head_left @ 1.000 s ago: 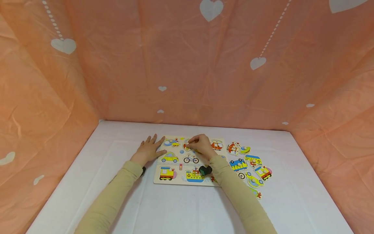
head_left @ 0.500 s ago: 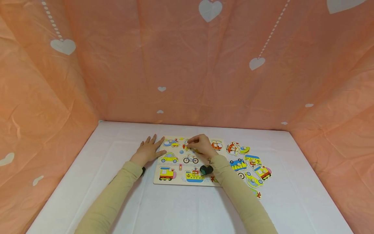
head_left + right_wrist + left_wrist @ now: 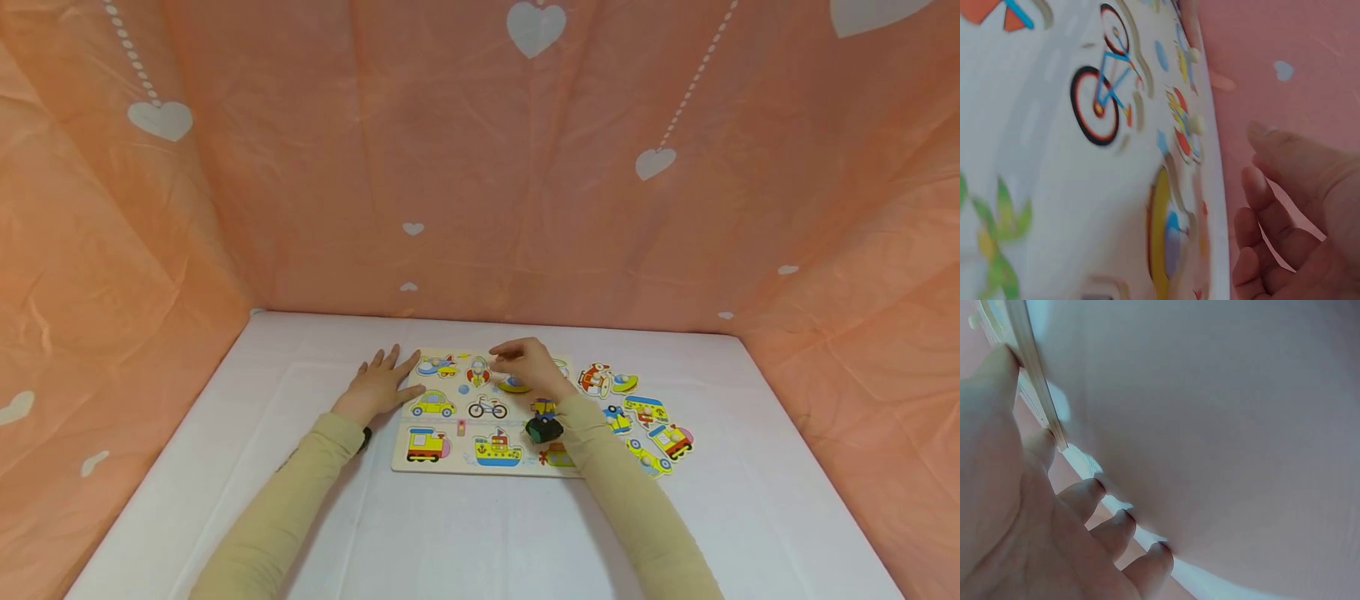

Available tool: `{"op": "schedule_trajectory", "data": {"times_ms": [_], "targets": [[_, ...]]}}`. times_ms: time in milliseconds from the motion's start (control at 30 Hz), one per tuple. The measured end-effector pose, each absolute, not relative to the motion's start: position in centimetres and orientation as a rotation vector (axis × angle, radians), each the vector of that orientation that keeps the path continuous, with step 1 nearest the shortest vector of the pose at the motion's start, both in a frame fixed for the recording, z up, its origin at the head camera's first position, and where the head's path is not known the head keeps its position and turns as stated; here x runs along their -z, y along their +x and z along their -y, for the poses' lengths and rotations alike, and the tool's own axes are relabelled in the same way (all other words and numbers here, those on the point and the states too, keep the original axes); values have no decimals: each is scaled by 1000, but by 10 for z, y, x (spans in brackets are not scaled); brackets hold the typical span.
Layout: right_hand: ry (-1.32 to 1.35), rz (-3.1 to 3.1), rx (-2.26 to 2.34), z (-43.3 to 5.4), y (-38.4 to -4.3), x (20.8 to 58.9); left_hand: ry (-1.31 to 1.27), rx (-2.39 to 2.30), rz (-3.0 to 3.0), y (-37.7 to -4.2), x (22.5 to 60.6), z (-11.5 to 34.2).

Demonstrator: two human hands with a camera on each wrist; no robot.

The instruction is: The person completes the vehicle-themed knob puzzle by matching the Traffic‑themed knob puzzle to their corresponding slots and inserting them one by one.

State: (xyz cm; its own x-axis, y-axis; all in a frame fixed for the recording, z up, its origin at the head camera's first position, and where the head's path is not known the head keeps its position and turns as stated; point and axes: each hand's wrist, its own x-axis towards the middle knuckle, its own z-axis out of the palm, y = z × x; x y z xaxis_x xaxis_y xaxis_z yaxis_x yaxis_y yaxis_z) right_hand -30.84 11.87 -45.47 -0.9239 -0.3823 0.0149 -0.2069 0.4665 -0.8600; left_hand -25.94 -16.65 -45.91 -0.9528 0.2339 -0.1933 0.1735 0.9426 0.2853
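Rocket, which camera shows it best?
The head view: the rocket shows whole, its face visible. The right wrist view sees it foreshortened, knob jutting; the left wrist view misses it.

A flat white table with a faintly creased surface (image 3: 465,533) stood below wrinkled peach-orange fabric sheeting (image 3: 450,167), which rose behind the table and along its left and right sides. High above the table's far edge, white dotted strings (image 3: 701,79) ended in printed white hearts (image 3: 656,163); small pale hearts (image 3: 413,228) sat lower, nearer that edge.
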Motion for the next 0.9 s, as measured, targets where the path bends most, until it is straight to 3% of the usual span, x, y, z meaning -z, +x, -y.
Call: {"op": "schedule_trajectory", "data": {"times_ms": [900], "targets": [[-429,-2670,1470,-203,-298,441,291,-421,-2875,-256,460,170]]}}
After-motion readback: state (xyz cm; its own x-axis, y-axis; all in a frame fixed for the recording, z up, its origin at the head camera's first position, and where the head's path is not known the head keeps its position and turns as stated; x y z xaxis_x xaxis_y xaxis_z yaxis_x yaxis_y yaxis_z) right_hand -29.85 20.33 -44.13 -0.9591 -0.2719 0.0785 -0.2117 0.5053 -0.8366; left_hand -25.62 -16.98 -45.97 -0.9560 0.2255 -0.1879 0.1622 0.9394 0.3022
